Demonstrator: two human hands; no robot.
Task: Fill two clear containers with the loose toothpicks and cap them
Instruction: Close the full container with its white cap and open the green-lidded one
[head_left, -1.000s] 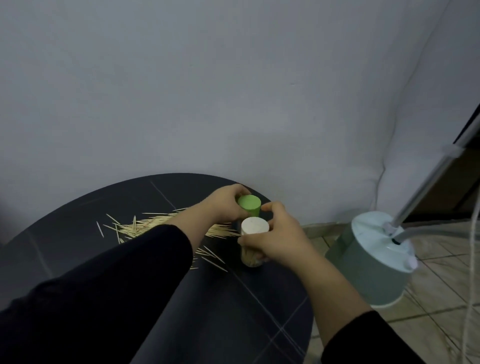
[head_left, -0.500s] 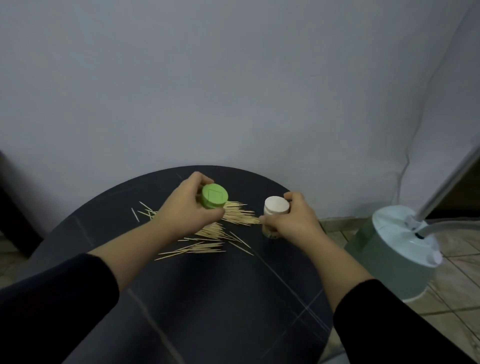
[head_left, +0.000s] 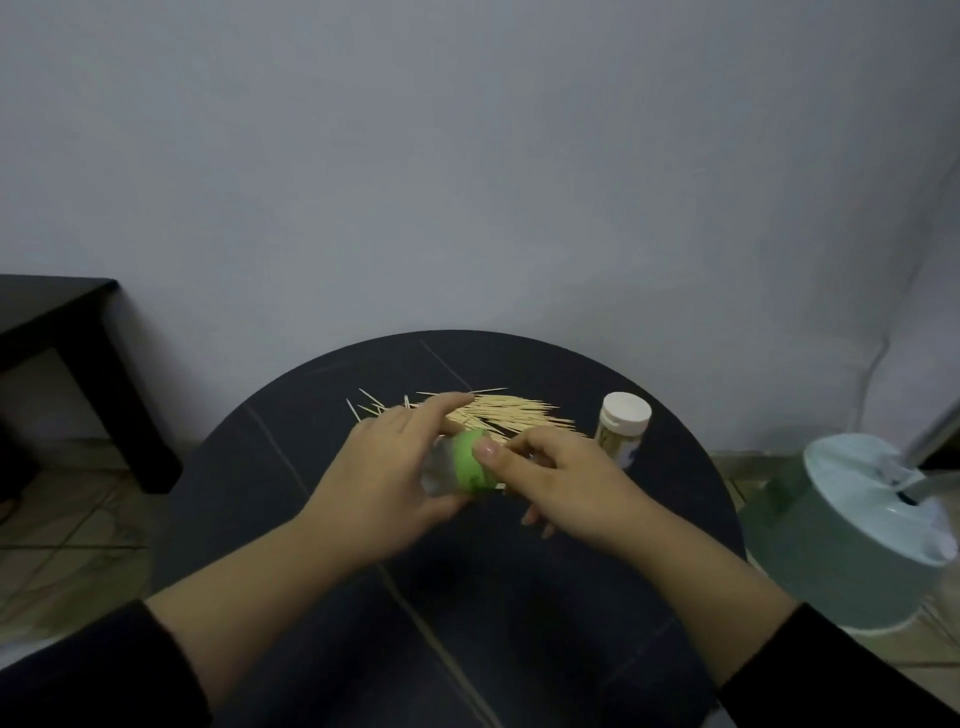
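Observation:
My left hand (head_left: 387, 480) grips a clear container (head_left: 439, 470) tipped on its side above the round black table (head_left: 249, 467). Its green cap (head_left: 470, 462) points right, and my right hand (head_left: 563, 480) pinches that cap with thumb and fingers. A second clear container (head_left: 618, 444) with a white cap (head_left: 626, 413) stands upright at the table's right, toothpicks showing inside it. A pile of loose toothpicks (head_left: 498, 413) lies on the table just behind my hands.
A pale green round appliance (head_left: 857, 530) with a pole and hose stands on the floor close to the table's right edge. A low black table (head_left: 62, 322) stands at the far left. A white wall rises right behind the round table.
My right hand let go of the white-capped container, which now stands alone at the right, and moved left onto the green cap. My left hand tipped the green-capped container sideways.

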